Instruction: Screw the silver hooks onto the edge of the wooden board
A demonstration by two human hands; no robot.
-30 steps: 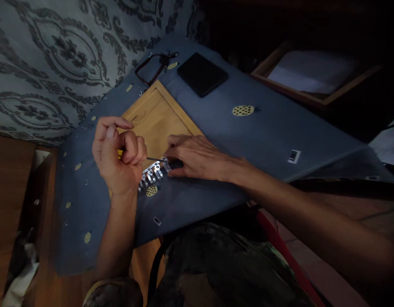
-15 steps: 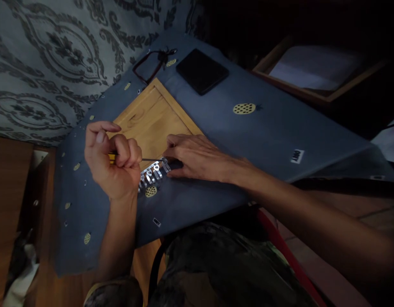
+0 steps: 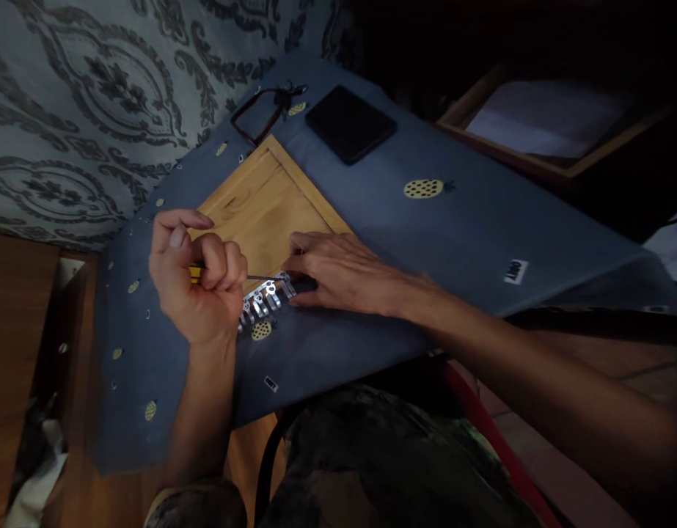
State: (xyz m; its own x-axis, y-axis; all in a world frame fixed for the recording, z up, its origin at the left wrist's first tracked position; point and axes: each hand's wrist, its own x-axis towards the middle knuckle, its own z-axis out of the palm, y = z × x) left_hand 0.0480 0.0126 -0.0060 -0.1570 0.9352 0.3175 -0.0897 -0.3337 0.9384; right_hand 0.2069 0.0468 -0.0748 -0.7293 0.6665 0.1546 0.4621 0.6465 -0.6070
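The left hand (image 3: 198,282) is curled into a fist and pinches a small screwdriver (image 3: 260,278) with a yellow handle. The thin tip points at a shiny row of metal teeth (image 3: 262,301). This row lies on the blue cloth (image 3: 453,227) of the worktop, just beside a wooden board (image 3: 261,205). The right hand (image 3: 343,271) lies flat, fingers together, touching one end of the metal teeth. Farther back lie a flat black thing (image 3: 350,123) and glasses (image 3: 261,110).

A thin yellow-handled screwdriver (image 3: 260,278) lies nearly level, tip touching a shiny metal strip (image 3: 262,301) on blue cloth (image 3: 453,235).
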